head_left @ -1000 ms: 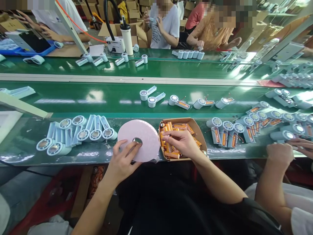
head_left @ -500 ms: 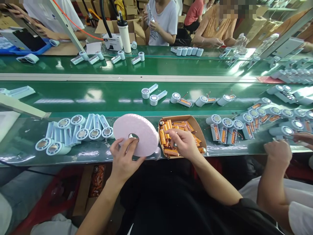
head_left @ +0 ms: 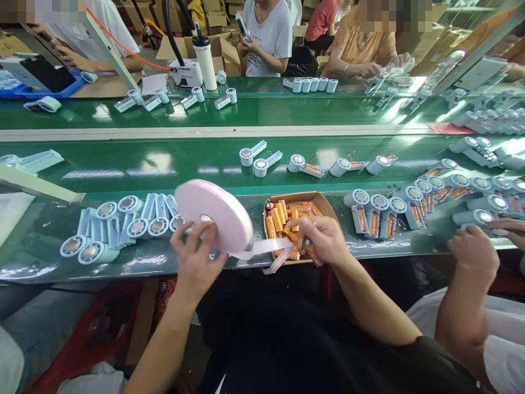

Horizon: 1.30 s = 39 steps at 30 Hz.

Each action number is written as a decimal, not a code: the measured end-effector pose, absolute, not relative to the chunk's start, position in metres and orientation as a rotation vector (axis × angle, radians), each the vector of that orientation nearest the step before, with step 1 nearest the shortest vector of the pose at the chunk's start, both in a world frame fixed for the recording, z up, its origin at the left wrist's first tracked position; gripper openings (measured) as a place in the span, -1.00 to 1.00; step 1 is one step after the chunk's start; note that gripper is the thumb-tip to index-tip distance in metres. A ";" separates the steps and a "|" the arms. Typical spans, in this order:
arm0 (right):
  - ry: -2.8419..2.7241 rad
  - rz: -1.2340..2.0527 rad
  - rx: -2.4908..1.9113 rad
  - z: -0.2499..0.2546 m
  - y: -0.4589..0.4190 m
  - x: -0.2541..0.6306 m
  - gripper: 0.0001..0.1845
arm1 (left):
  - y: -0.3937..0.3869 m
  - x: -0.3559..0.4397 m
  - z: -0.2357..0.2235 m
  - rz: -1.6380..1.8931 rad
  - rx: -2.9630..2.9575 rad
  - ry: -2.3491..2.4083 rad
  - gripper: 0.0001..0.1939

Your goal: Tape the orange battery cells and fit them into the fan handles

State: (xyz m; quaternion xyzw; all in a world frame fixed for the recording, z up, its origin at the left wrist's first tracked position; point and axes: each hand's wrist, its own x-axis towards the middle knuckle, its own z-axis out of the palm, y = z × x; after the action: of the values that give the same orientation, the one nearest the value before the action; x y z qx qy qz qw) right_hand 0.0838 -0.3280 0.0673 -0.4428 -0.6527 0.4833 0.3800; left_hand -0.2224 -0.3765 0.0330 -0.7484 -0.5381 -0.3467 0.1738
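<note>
My left hand (head_left: 196,257) grips a large pink roll of tape (head_left: 213,214) by its centre hole and holds it tilted above the green bench (head_left: 41,246). A strip of tape (head_left: 266,249) runs from the roll to my right hand (head_left: 322,238). That hand is closed over the cardboard box (head_left: 328,205) of orange batteries (head_left: 279,214), pinching the tape end together with a battery.
Pale blue fan housings (head_left: 123,221) lie in a pile left of the roll. More fan units with orange batteries (head_left: 377,216) sit to the right, where a neighbour's hands (head_left: 476,254) work. Fan units (head_left: 262,163) ride the green conveyor; people sit across it.
My left hand has lifted the pink roll off the bench and tilted it leftward. My right hand has pulled a strip of tape out toward the battery box.
</note>
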 end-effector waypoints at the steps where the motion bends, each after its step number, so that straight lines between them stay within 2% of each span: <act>1: -1.609 1.068 -1.178 0.074 -0.324 0.084 -0.30 | -0.381 -0.212 0.032 -0.947 -2.179 -1.468 -0.39; 3: -1.577 0.757 -1.228 0.085 -0.317 0.082 -0.32 | -0.388 -0.194 0.031 -0.880 -2.269 -1.384 -0.46; 6: -1.607 0.473 -1.240 0.094 -0.315 0.072 -0.35 | -0.393 -0.181 0.031 -0.811 -2.292 -1.315 -0.45; 16: -1.686 0.301 -1.327 0.093 -0.322 0.046 -0.48 | -0.385 -0.176 0.042 -0.792 -2.291 -1.244 -0.49; 19: -1.726 0.412 -1.275 0.088 -0.323 0.052 -0.44 | -0.384 -0.179 0.043 -0.769 -2.285 -1.218 -0.46; 24: -1.760 1.067 -0.994 0.078 -0.321 0.086 -0.45 | -0.380 -0.194 0.051 -0.727 -2.257 -1.240 -0.37; 27: -1.635 1.280 -1.017 0.072 -0.317 0.095 -0.43 | -0.376 -0.199 0.056 -0.714 -2.256 -1.212 -0.35; 35: -0.760 1.181 -0.866 0.038 -0.323 0.037 -0.44 | -0.386 -0.162 0.047 -0.821 -2.181 -1.420 -0.42; 39: -0.766 1.286 -0.913 0.029 -0.295 0.076 -0.57 | -0.408 -0.151 0.030 -0.779 -2.283 -1.557 -0.42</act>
State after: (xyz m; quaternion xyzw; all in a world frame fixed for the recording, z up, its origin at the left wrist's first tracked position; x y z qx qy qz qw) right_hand 0.0755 -0.2953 0.0288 -0.4003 -0.3358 0.5636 0.6398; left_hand -0.1514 -0.4079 0.0300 -0.7879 -0.5374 -0.2689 0.1349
